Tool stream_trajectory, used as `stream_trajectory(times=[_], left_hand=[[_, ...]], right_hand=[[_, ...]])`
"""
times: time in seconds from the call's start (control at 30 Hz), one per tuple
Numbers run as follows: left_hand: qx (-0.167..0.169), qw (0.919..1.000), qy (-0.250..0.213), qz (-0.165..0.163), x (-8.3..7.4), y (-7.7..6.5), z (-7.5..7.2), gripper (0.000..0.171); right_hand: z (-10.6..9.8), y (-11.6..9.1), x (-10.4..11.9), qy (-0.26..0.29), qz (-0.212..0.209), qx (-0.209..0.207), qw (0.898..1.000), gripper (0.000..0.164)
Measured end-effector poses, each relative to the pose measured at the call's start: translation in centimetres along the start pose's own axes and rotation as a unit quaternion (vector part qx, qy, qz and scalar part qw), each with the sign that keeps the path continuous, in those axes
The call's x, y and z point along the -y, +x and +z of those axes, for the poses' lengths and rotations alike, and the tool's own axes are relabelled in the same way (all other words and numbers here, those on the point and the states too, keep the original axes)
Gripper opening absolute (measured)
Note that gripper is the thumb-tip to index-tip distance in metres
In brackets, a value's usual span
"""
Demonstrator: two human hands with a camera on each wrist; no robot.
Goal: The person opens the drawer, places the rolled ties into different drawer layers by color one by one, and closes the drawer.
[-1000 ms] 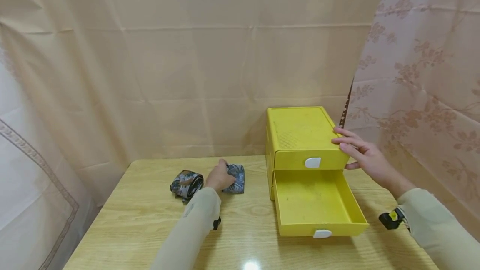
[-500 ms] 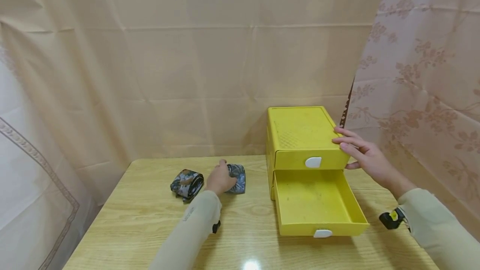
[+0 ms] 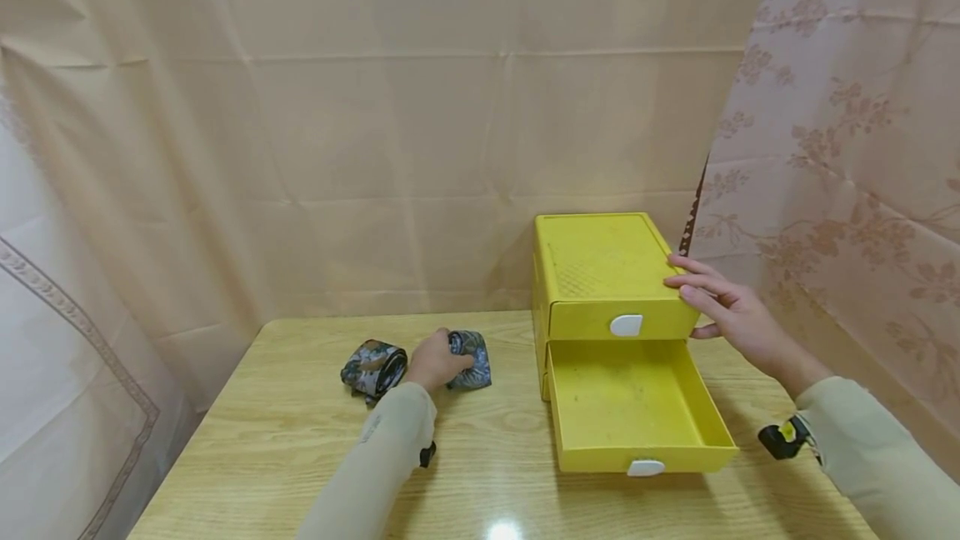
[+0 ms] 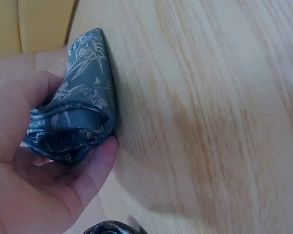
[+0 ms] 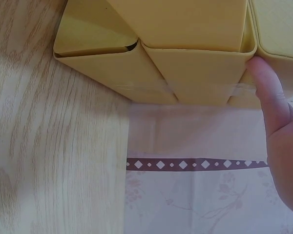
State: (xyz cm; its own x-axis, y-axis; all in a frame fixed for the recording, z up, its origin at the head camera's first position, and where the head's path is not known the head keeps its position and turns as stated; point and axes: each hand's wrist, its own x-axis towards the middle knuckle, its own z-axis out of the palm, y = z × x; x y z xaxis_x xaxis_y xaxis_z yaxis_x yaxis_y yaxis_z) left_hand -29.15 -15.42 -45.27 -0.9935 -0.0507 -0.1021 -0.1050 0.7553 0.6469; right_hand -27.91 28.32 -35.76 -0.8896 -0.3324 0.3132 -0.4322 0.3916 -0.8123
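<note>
The left hand (image 3: 438, 359) has its grip around the blue roll (image 3: 474, 363), with fingers on two sides of it; this roll is on the tabletop (image 3: 495, 448), left of the yellow drawer unit (image 3: 600, 252) and right of the camouflage roll (image 3: 371, 367); the right hand (image 3: 723, 315) rests on the unit's right edge, fingers apart, grasping nothing; to work well, I think, the hold should cover all layers softly, because they may unwind; the right fingers should steady the unit without pushing it.
</note>
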Motion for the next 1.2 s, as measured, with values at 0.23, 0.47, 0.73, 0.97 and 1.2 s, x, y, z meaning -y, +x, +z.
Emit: stream_trajectory(times=[0.23, 0.47, 0.73, 0.97, 1.2], left_hand=[[0.003, 0.9999, 0.003, -0.013, -0.06, 0.14, 0.13, 0.08], [-0.002, 0.9997, 0.011, -0.022, -0.28, -0.15, 0.11, 0.08], [-0.016, 0.9995, 0.023, -0.012, -0.25, -0.5, 0.23, 0.075], [-0.022, 0.9992, 0.032, -0.012, -0.23, -0.44, 0.19, 0.076], [-0.025, 0.9993, 0.026, -0.01, -0.3, -0.72, 0.46, 0.073]], right_hand=[[-0.06, 0.01, 0.04, -0.007, -0.002, 0.001, 1.0, 0.033], [-0.02, 0.01, 0.11, -0.007, 0.001, 0.0, 1.0, 0.034], [0.04, -0.03, -0.13, -0.001, -0.001, -0.001, 1.0, 0.033], [0.04, 0.02, -0.08, -0.001, 0.0, -0.001, 1.0, 0.034], [0.03, 0.0, -0.06, 0.001, 0.001, 0.001, 1.0, 0.034]])
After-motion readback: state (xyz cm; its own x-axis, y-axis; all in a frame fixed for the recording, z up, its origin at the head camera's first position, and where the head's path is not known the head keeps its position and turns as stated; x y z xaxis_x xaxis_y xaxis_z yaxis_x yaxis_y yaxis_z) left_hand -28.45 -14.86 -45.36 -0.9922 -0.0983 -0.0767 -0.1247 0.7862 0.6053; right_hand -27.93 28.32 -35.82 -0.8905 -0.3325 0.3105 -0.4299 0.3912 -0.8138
